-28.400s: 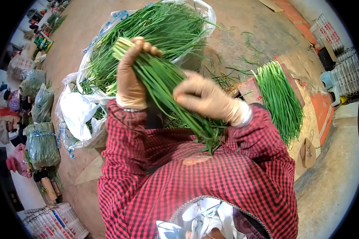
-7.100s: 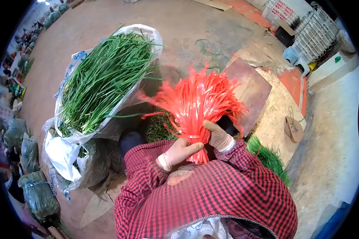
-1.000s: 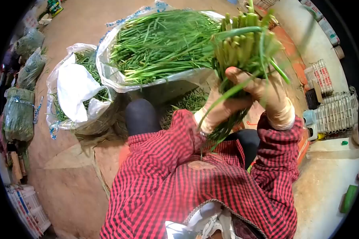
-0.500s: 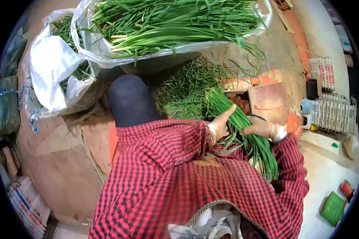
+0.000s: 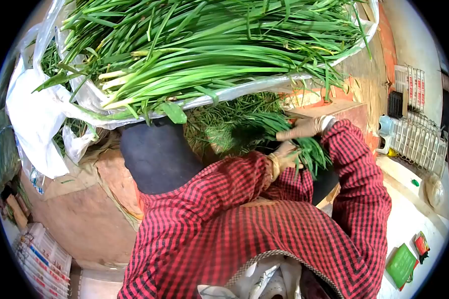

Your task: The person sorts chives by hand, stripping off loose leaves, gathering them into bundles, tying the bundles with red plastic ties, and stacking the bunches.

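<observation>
Currently, the bunch of green leaves (image 5: 312,155) is by the right leg (image 5: 326,187), left hand (image 5: 285,156) and right hand (image 5: 303,129) both curled around it (fingers partly hidden), while a plastic bag (image 5: 244,89) farther out brims with long green stalks (image 5: 209,52).

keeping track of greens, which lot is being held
The small bunch in the left hand and right hand; the big heap lies in the plastic bag, the scraps lie loose.

to your right, a small black crate (image 5: 395,103) sits just beside red-marked white crates (image 5: 415,85), near slatted crates (image 5: 418,145); nearer you, a green packet (image 5: 400,265) lies by a red packet (image 5: 422,243). left of you, stacked crates (image 5: 44,264) lean.
</observation>
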